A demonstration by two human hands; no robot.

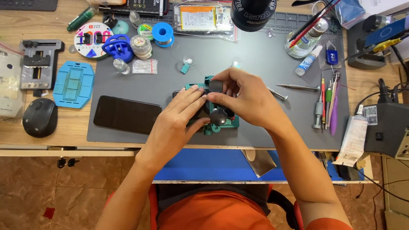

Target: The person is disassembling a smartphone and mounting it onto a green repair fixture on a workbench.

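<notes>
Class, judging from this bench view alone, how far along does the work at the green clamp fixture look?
Set up: tools laid out, a dark phone lying flat on the grey mat. In hand: left hand steadies the green clamp fixture while right hand grips its black knob. Left: screwdriver lies unused.

Green clamp jig (pixel 232 123), black knobs (pixel 216 86); grey mat (pixel 264 64); black phone (pixel 127 114); blue suction cup (pixel 117 46).

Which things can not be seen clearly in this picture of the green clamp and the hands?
Head view:
- Item in the green clamp: covered by the left hand and right hand.
- Black cylinder: cut by the top edge.
- Parts in the clear bag: too small.
</notes>
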